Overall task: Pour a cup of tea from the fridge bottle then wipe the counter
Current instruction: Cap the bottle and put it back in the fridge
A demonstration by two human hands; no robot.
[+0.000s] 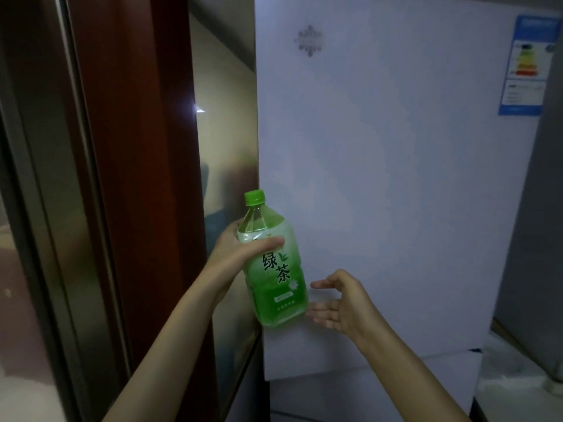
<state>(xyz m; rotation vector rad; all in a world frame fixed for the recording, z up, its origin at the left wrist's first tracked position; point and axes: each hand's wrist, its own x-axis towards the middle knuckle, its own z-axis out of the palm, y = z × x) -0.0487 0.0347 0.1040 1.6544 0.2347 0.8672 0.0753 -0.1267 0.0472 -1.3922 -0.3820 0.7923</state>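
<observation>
With the left hand [240,251] gripping the capped green tea bottle [275,269] by its shoulder against the white fridge door [396,178] and the right hand [341,303] spread empty beside its base, fetching seems done; next, carry it to a cup and uncap.

Dim room, white fridge door [396,178] filling the right, blue energy label [527,65] at its upper right, dark red wooden frame [137,147] left, frosted glass panel [225,132] between.

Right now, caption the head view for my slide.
Left hand grips a capped green tea bottle before the white fridge door; right hand open beside it.
</observation>
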